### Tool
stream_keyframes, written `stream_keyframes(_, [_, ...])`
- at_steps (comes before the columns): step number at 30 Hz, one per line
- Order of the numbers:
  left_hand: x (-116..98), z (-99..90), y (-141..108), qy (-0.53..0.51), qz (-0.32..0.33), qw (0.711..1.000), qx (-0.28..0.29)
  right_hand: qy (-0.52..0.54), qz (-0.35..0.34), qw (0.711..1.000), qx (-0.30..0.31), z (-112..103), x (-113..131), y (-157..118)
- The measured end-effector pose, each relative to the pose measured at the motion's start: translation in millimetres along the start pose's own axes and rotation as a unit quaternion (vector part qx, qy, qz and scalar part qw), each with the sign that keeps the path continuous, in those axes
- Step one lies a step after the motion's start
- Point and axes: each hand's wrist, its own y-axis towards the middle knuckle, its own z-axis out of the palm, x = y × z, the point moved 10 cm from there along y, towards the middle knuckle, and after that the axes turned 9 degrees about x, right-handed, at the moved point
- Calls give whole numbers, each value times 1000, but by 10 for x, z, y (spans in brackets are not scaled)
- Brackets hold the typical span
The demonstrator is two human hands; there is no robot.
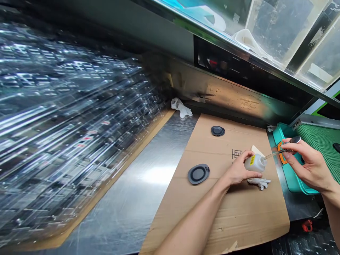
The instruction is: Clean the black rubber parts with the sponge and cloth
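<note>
My left hand (243, 166) is wrapped round a small translucent white bottle (255, 163) with a yellow label, tilted above the cardboard. In my right hand (309, 161) is a dark-topped pump head (294, 140), pinched between the fingers. Its thin clear tube reaches left to the bottle's open mouth; whether the tip is inside I cannot tell. A crumpled white glove (259, 182) lies just below the bottle, and a pale piece (257, 151) shows behind it. Two dark grey oval parts with ring-shaped centres, a nearer one (198, 174) and a farther one (217, 131), rest on the cardboard.
The cardboard sheet (220, 212) covers part of a metal bench (148, 177). Stacked clear plastic trays (66, 152) fill the left side. A teal bin (292, 177) and green mesh surface (321, 138) stand at right. Another white glove (181, 107) lies at the back, below an overhanging machine edge.
</note>
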Motion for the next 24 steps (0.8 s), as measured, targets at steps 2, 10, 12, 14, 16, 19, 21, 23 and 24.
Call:
stream_keyframes(2, [18,-3,2,-3,1,1000,-2,-4,-1,1000,-10,-56,-4,6])
stream_keyframes(10, [62,-4,4,37,-2,999,-11,-8,-9,1000,-3,-97,83,72])
stream_keyframes(12, [71,-9,7,43,0,999,-14,-16,-13,1000,13,-19,121,82])
stream_keyframes(14, [77,-20,8,46,2,999,-20,-26,-19,999,42,104,155,87])
stream_keyframes(16, [69,-30,8,46,6,999,-26,-32,-25,997,67,218,178,88])
stream_keyframes(19, [31,-52,6,36,14,999,-37,-39,-29,997,67,256,180,82])
stream_keyframes(21, [-11,-91,3,41,21,997,-56,-40,-16,999,28,169,121,45])
stream_keyframes(23, [-60,-167,-8,67,27,993,-91,-29,24,998,-51,22,-27,-74])
stream_keyframes(24, [-80,-214,-15,86,29,990,-111,-19,48,994,-93,-28,-128,-175])
